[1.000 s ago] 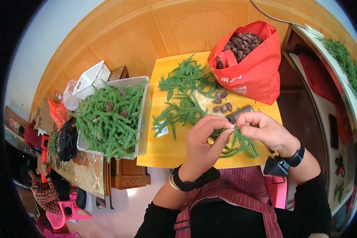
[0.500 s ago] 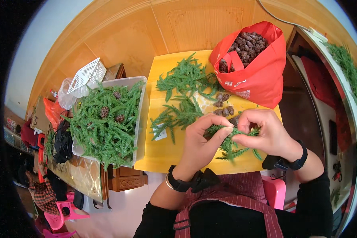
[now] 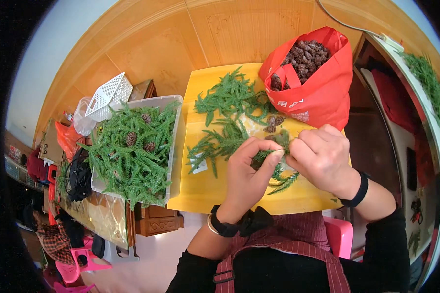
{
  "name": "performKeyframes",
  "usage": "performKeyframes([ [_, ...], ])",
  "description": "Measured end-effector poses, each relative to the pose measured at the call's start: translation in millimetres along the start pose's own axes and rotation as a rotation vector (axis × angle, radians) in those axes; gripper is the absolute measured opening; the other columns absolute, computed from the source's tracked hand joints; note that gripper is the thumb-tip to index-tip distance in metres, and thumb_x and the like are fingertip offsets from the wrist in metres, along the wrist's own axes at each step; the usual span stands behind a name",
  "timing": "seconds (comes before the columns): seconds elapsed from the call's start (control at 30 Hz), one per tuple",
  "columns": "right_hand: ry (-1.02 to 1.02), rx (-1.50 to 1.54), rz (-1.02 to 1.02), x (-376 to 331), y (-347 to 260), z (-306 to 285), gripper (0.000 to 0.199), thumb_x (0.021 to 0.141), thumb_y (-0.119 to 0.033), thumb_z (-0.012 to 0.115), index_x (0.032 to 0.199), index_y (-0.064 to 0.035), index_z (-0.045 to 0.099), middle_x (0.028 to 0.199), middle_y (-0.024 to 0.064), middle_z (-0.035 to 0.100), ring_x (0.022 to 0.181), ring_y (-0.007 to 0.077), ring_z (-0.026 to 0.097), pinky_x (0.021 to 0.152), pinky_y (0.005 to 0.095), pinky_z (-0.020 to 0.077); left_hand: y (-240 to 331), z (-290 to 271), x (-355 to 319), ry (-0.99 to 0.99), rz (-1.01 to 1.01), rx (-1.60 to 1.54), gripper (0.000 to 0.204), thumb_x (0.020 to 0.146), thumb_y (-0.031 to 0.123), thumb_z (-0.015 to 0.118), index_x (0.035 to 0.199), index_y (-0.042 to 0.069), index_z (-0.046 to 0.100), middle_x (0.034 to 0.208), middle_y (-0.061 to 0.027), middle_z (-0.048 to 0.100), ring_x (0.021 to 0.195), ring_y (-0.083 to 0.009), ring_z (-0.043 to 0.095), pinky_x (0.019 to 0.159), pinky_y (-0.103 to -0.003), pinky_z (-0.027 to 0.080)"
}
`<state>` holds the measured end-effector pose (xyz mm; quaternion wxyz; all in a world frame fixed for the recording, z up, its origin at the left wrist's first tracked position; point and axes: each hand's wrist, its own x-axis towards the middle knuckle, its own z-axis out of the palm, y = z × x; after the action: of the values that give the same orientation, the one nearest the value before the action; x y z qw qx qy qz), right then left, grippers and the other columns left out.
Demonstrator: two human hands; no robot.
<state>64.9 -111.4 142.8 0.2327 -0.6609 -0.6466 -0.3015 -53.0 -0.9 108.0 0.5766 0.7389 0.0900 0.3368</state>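
Over the front of the yellow table (image 3: pixel 205 195), my left hand (image 3: pixel 252 168) pinches a green artificial pine sprig (image 3: pixel 281 180) between thumb and fingers. My right hand (image 3: pixel 322 154) is closed at the sprig's right side, its fingertips curled inward and partly hiding what they grip. Just beyond the hands lie a few small pine cones (image 3: pixel 274 122). More loose pine sprigs (image 3: pixel 230 95) are spread on the far left part of the table. A red bag (image 3: pixel 318 100) full of brown pine cones (image 3: pixel 305 58) stands at the far right.
Left of the table, a clear plastic bin (image 3: pixel 173 146) is heaped with pine sprigs and several cones. Behind it sits a white basket (image 3: pixel 110 95). A shelf (image 3: pixel 425 117) with greenery runs along the right. A pink stool (image 3: pixel 338 237) is beside me; another person (image 3: pixel 56 239) sits far left.
My right hand has turned over, knuckles now upward, and its fingers have curled in. The sprig has shifted and bent between my hands. My left hand stays nearly in place.
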Motion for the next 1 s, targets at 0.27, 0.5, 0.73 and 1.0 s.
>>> performKeyframes([
  [0.27,-0.294,0.886,0.597,-1,5,-3,0.013,0.075,-0.012,0.064,0.080,-0.0017,0.059,0.077,0.0063,0.060,0.071,0.0120,0.056,0.068,0.0245,0.0437,-10,-1,-1,0.199,0.137,0.004,0.008,0.076,0.000,0.060,0.084,-0.001,0.058,0.079,-0.0039,0.054,0.070,-0.0108,0.049,0.062,-0.021,0.038],
  [0.5,-0.261,1.170,0.776,-18,9,0,0.018,0.076,-0.015,0.064,0.080,-0.0013,0.053,0.080,0.0026,0.056,0.079,0.0104,0.051,0.074,0.0240,0.0398,-9,0,-5,0.202,0.423,0.200,0.012,0.070,-0.005,0.062,0.080,0.001,0.058,0.077,-0.0090,0.057,0.072,-0.0181,0.054,0.064,-0.025,0.042],
  [0.73,-0.231,1.108,0.639,-19,6,-2,0.015,0.075,-0.013,0.062,0.078,-0.0027,0.051,0.080,0.0031,0.050,0.077,0.0117,0.048,0.073,0.0259,0.0380,-10,3,-7,0.199,0.462,0.209,0.012,0.070,-0.005,0.063,0.078,0.003,0.058,0.077,-0.0093,0.057,0.071,-0.0202,0.056,0.062,-0.026,0.044],
  [1.0,-0.220,1.126,0.576,-27,2,2,0.010,0.080,-0.008,0.057,0.085,0.0001,0.060,0.082,0.0043,0.052,0.078,0.0129,0.049,0.072,0.0251,0.0385,-14,4,-11,0.161,0.500,0.214,0.014,0.068,-0.006,0.064,0.078,0.002,0.058,0.078,-0.0098,0.058,0.071,-0.0204,0.056,0.061,-0.026,0.044],
])
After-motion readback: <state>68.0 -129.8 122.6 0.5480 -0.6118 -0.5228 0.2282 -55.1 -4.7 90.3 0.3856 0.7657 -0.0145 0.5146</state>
